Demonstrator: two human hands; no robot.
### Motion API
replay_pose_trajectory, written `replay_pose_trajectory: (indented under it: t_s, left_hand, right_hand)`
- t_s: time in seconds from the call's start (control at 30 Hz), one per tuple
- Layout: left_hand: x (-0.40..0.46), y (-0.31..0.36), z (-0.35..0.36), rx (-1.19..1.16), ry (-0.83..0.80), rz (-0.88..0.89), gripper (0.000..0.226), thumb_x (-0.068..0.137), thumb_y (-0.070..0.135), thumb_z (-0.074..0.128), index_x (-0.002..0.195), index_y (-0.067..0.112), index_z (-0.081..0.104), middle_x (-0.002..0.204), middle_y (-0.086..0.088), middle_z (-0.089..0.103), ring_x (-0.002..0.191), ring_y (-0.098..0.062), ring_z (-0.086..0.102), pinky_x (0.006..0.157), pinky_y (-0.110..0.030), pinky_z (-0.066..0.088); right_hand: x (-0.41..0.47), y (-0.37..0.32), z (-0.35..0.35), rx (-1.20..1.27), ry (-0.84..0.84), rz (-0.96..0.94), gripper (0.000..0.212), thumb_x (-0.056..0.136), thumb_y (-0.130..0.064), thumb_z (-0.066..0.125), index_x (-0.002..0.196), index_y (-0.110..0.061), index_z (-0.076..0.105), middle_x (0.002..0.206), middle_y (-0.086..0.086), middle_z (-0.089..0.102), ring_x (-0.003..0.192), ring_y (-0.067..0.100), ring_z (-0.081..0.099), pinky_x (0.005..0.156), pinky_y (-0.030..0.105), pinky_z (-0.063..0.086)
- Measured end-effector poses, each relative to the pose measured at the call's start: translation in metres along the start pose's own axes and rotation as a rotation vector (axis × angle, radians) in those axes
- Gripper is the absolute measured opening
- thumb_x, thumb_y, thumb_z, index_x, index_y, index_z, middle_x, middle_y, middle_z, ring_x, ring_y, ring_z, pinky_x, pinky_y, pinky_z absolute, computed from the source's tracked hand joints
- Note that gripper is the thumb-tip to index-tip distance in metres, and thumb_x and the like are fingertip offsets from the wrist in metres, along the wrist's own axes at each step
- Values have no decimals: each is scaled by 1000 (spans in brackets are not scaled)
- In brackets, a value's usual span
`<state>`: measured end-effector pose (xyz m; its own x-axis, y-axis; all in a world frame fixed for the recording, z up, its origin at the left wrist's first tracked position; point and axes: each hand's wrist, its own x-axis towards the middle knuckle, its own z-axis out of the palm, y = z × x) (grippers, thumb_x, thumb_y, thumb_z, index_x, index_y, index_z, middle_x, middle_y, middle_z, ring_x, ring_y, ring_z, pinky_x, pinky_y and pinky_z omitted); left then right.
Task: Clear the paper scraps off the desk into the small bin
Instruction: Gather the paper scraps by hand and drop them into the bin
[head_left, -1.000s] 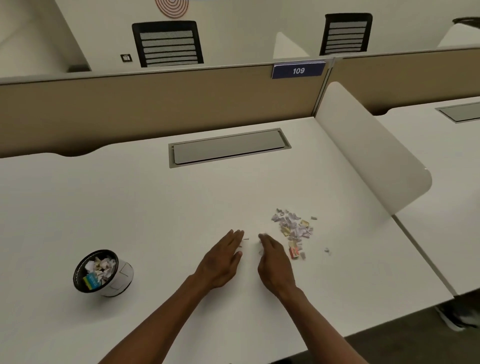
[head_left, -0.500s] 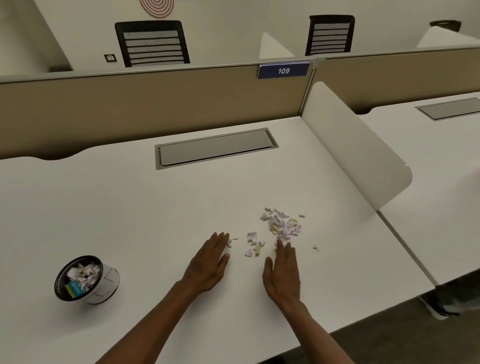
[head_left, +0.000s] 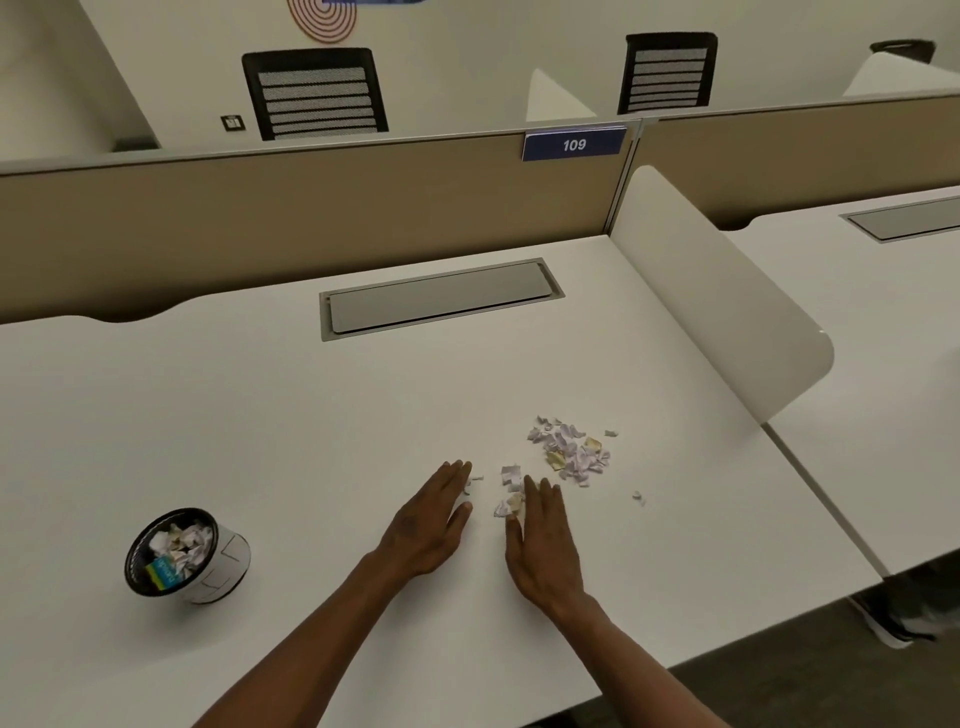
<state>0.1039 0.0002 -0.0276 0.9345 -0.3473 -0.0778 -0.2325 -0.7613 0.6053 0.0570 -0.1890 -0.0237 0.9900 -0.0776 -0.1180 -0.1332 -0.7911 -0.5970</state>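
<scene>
Both the left hand and right hand are lying flat, fingers straight and holding nothing, flanking a few paper scraps mid-bench, the small bin sitting well apart leftward.

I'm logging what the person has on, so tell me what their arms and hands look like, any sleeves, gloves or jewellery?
Both forearms are bare with no sleeves in view. The left hand and right hand wear no gloves, and no watch, ring or bracelet shows.
</scene>
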Motion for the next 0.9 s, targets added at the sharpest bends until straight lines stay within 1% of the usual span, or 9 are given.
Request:
replay_pose_trajectory:
  t_s: [0.1,0.17,0.27,0.37,0.5,0.6,0.73,0.8,0.9]
  left_hand:
    - [-4,1,1,-4,-38,-3,59,106,34,39,160,23,17,167,7,18,154,-8,14,125,-25,17]
    - [-4,3,1,12,-48,10,59,107,35,38,160,24,15,167,7,16,155,-7,12,125,-26,16]
    - [0,9,2,13,-31,32,58,107,33,38,160,21,16,167,5,16,155,-8,12,126,-27,14]
    - [-2,12,3,5,-31,39,58,107,33,38,159,21,17,167,5,18,154,-8,14,126,-27,15]
    - [-8,14,3,-32,-15,41,60,105,33,45,158,20,22,165,3,28,151,-11,26,123,-25,24]
    - [2,15,-9,-5,1,35,70,99,37,56,158,21,22,158,2,36,146,-13,33,116,-25,33]
    - [17,6,-25,79,-92,-36,87,91,41,66,160,23,16,155,-1,31,141,-18,31,108,-30,40]
    - [19,1,-27,83,-128,-71,91,87,42,70,159,23,17,153,-2,31,138,-19,32,105,-31,42]
    - [23,1,-24,64,-173,-100,96,83,45,75,158,22,22,150,-3,32,137,-20,36,105,-31,42]
  right_hand:
    - [-1,-8,5,80,-18,-76,59,106,-33,38,159,-21,16,168,4,13,156,17,9,121,25,16]
    - [12,-13,1,81,7,-94,60,105,-29,40,160,-19,17,168,6,13,156,19,9,124,31,21]
    - [36,-17,-6,-53,-32,-127,60,106,-28,38,160,-11,16,168,14,12,157,27,5,127,40,15]
    - [37,-15,-4,-183,-125,-199,57,107,-30,32,159,-10,19,167,15,17,156,29,7,128,38,11]
    - [13,-6,-8,-50,-32,-186,59,103,-36,45,157,-22,26,163,7,30,152,21,24,123,35,27]
    - [17,8,-29,-39,60,-67,82,89,-48,65,157,-26,25,158,7,34,144,25,34,109,39,44]
    - [36,12,-44,-281,-160,14,112,72,-65,75,158,-26,15,155,6,28,137,28,36,98,40,51]
    - [43,5,-39,-311,-234,1,112,71,-62,79,157,-23,19,150,6,30,132,29,42,98,39,51]
    - [51,-6,-30,-293,-268,-60,97,76,-50,80,154,-20,31,144,8,40,123,29,53,99,36,50]
